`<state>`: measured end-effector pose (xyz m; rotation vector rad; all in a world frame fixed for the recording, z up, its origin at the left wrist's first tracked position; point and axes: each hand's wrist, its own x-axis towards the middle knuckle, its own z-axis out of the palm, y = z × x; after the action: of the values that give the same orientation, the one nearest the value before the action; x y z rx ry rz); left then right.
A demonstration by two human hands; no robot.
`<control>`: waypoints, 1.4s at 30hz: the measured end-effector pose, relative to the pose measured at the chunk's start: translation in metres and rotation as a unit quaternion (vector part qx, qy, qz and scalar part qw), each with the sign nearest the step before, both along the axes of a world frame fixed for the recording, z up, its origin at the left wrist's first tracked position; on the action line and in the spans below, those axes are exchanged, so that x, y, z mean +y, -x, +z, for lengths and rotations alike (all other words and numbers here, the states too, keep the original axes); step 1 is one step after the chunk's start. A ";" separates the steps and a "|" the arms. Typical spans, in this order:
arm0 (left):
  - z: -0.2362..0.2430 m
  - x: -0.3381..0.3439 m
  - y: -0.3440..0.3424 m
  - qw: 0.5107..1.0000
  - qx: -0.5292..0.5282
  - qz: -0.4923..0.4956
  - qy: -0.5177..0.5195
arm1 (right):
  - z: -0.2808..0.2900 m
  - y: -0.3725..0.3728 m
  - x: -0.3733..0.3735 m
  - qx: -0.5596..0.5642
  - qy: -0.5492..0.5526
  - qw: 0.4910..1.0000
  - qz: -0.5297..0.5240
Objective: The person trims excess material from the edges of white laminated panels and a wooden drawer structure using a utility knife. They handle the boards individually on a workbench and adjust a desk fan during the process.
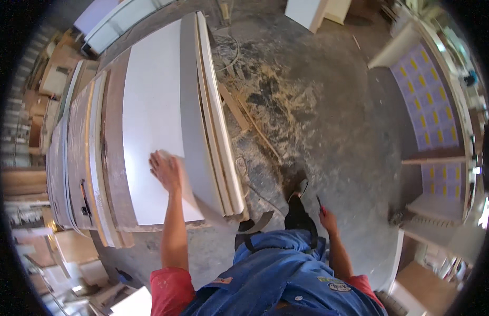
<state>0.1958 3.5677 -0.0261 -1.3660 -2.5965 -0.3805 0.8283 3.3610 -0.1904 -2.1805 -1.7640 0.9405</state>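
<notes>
Hands first: left hand [166, 171] lies flat, fingers spread, palm down on the white panel [149, 116] near its right edge, toward the near end of the stack. Right hand [327, 217] hangs low by the hip, closed round a thin dark tool [319, 201], pencil or small blade, can't tell which. The panel is the top face of a pile of boards [215, 116] standing edge-up beside it, all resting on a low bench with brown and pale sheets [89, 158] stacked to the left. Sawdust and offcut strips [236, 110] cover the concrete floor [329, 121] just right of the pile; the person's dark shoe [297, 210] is planted close to the corner. To do this well, as I read it: keep the palm flat so the sheet doesn't slide or rock, press over the supported area, not the overhang at the near corner. Bring the tool in only once the sheet sits steady. Watch footing, that debris is loose. Edge-standing boards could tip if nudged sideways, so push down, not across.
</notes>
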 end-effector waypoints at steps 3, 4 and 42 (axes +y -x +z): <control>0.004 -0.002 0.003 0.999 -0.003 0.036 0.002 | -0.051 -0.117 -0.086 -0.078 0.156 0.984 -0.034; 0.000 -0.002 0.003 0.999 0.003 0.039 0.000 | -0.016 -0.121 -0.085 0.033 0.213 0.970 -0.114; 0.023 0.179 0.076 0.924 0.103 0.314 -0.191 | -0.054 -0.106 0.725 -0.009 0.183 0.980 0.082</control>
<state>0.1194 3.7469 -0.0029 -0.3884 -2.4347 -0.5552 0.9342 4.0859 -0.2444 -2.2790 -1.9312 1.3852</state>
